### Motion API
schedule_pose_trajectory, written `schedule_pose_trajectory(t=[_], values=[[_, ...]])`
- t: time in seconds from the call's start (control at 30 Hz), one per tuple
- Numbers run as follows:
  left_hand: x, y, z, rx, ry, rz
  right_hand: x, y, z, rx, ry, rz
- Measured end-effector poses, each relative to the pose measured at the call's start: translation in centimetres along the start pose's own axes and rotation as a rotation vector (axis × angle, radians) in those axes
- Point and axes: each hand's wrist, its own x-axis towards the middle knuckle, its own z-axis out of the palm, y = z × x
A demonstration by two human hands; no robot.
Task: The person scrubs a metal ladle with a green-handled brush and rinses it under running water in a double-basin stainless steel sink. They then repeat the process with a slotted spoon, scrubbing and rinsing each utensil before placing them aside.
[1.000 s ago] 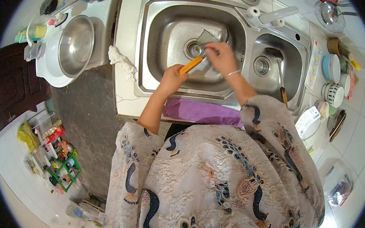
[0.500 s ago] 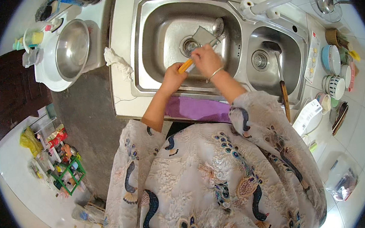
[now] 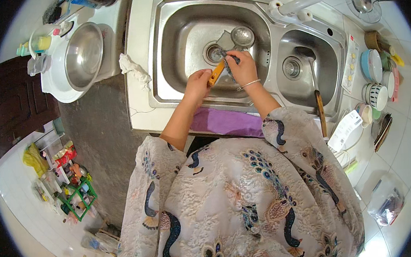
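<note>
My left hand (image 3: 199, 84) is closed round the end of the orange handle of a ladle (image 3: 242, 37), whose round metal bowl points away over the large sink basin (image 3: 183, 29). Midway along it, my right hand (image 3: 243, 67) presses a dark grey, stringy scrubber (image 3: 229, 59), which looks like steel wool, against the handle. The stretch between handle and bowl is partly covered by my right fingers. A flat grey piece (image 3: 225, 41) lies beside the bowl, near the drain (image 3: 213, 53); its kind is unclear.
A turner (image 3: 316, 83) with a wooden handle leans in the small right basin (image 3: 322, 47), under the tap (image 3: 302, 4). On the near edge lies a purple cloth (image 3: 226, 122); a white rag (image 3: 134, 72) is at the left. Bowls (image 3: 377, 96) stand right, a metal basin (image 3: 84, 56) left.
The ladle's bowl has come slightly nearer and turned to show more of its round face. My right hand has shifted a little right, and the scrubber now shows beneath its fingers.
</note>
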Motion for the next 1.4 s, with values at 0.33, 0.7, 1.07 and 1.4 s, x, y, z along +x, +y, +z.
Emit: schedule_pose_trajectory(t=[0.33, 0.7, 1.07, 1.4], values=[[1.1, 0.2, -0.7, -0.311, 0.074, -0.152, -4.1, -7.1, -0.8, 0.182, -0.161, -0.259], [0.5, 0.2, 0.0, -0.45, -0.048, -0.171, -1.7, -5.3, 0.1, -0.013, -0.147, -0.165], [2.2, -2.1, -1.4, -0.547, -0.136, -0.143, -0.6, -5.5, -0.5, -0.022, -0.207, -0.052], [3.1, -2.8, -3.1, -0.632, -0.135, -0.188, -1.2, -4.2, 1.5, -0.014, -0.182, -0.071]])
